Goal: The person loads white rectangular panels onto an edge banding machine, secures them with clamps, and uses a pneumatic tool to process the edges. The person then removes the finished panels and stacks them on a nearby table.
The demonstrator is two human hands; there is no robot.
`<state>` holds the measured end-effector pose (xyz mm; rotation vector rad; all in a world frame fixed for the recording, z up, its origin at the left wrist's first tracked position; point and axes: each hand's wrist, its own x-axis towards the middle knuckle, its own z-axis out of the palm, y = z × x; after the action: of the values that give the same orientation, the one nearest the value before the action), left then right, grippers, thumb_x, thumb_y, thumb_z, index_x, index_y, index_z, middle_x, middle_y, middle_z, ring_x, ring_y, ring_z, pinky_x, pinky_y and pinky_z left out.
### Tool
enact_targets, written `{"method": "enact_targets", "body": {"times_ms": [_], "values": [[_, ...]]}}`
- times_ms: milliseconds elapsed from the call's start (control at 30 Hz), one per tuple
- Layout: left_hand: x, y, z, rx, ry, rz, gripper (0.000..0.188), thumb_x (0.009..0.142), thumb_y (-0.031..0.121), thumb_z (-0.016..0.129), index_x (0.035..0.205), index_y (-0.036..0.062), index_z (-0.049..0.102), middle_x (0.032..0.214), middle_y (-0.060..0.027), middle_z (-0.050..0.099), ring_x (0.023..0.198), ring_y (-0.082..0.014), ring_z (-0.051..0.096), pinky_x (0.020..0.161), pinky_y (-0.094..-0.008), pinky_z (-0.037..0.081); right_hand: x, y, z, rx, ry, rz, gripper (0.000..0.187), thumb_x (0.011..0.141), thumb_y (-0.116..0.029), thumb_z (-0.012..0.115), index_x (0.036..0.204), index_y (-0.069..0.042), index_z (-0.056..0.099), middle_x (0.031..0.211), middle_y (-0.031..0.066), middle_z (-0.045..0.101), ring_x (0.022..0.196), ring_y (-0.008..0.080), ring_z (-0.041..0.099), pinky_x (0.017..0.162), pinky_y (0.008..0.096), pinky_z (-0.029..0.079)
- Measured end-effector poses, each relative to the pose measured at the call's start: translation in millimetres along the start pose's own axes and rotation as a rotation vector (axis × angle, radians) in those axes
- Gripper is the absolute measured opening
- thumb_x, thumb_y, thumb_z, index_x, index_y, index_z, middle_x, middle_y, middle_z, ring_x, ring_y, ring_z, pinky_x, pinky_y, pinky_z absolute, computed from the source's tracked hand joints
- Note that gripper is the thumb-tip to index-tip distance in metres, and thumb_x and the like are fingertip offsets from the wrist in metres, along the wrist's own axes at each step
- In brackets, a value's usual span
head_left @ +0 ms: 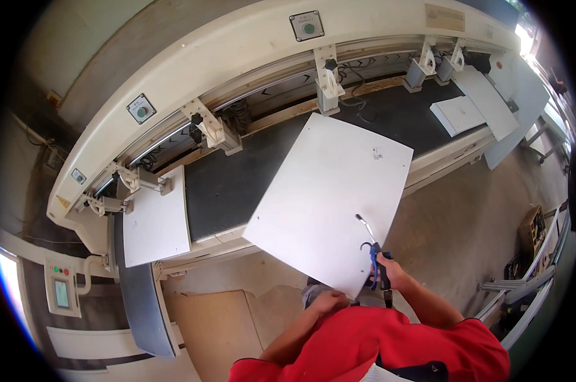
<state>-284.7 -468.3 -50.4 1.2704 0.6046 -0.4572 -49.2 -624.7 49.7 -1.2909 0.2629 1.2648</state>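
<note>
A large white panel (329, 197) with small holes and a little label extends from near my body over the front edge of the machine's dark table. At its near corner my left hand (329, 302) is closed on the edge, with its fingertips partly hidden. My right hand (393, 274) is wrapped round a blue and black air blow gun (375, 253). The metal nozzle of the gun points up and left over the panel's face.
Another white panel (157, 219) lies under clamps at the table's left end. White boards (460, 116) are at its right end. A long cream machine (237, 57) with push buttons spans the back. A control box (62, 290) stands left, metal rails (530, 290) right.
</note>
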Motion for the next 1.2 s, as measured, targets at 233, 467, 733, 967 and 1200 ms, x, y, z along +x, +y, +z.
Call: {"method": "enact_targets", "body": {"times_ms": [233, 467, 733, 967, 1200], "values": [[-10, 131, -83, 0.947, 1.474, 0.194, 0.063, 0.077, 0.048, 0.070, 0.112, -0.0033, 0.060, 0.109, -0.0243, 0.061, 0.104, -0.0367, 0.057, 0.090, -0.0426, 0.046, -7, -31, -115, -0.003, 0.295, -0.142, 0.033, 0.093, -0.042, 0.057, 0.089, -0.010, 0.059, 0.071, 0.0024, 0.058, 0.056, 0.0137, 0.053, 0.050, 0.0314, 0.046], [-1, 41, -70, 0.042, 1.055, -0.047, 0.091, 0.076, 0.063, 0.066, 0.117, -0.0178, 0.052, 0.114, -0.0323, 0.059, 0.107, -0.0369, 0.060, 0.089, -0.0425, 0.048, 18, -85, -122, -0.383, 0.408, -0.212, 0.033, 0.087, -0.040, 0.065, 0.083, -0.007, 0.064, 0.068, 0.0028, 0.059, 0.060, 0.0138, 0.054, 0.055, 0.0312, 0.043], [-30, 44, 68, -0.671, 0.877, -0.132, 0.052, 0.086, 0.049, 0.064, 0.090, -0.0027, 0.058, 0.072, -0.0078, 0.058, 0.063, -0.0190, 0.058, 0.060, -0.0357, 0.050, 71, -195, -51, -0.730, 0.376, -0.517, 0.044, 0.085, -0.045, 0.063, 0.070, -0.004, 0.065, 0.067, 0.0056, 0.065, 0.066, 0.0168, 0.063, 0.062, 0.0330, 0.046], [104, 119, 88, -0.993, 0.462, 0.170, 0.028, 0.092, 0.025, 0.058, 0.104, 0.0002, 0.054, 0.098, -0.0129, 0.062, 0.087, -0.0236, 0.063, 0.071, -0.0380, 0.055, 36, -175, -73, -0.208, 0.078, -0.149, 0.044, 0.089, -0.050, 0.058, 0.089, -0.007, 0.060, 0.078, 0.0078, 0.065, 0.072, 0.0243, 0.066, 0.061, 0.0371, 0.050], [72, 243, -12, 1.522, 0.548, 0.176, 0.083, 0.077, 0.046, 0.065, 0.147, 0.0178, 0.029, 0.155, -0.0178, 0.016, 0.143, -0.0370, 0.014, 0.105, -0.0608, 0.030, 36, -135, -105, -0.062, 0.207, -0.068, 0.043, 0.088, -0.050, 0.061, 0.094, -0.008, 0.058, 0.078, 0.0089, 0.064, 0.067, 0.0260, 0.065, 0.057, 0.0419, 0.050]]}}
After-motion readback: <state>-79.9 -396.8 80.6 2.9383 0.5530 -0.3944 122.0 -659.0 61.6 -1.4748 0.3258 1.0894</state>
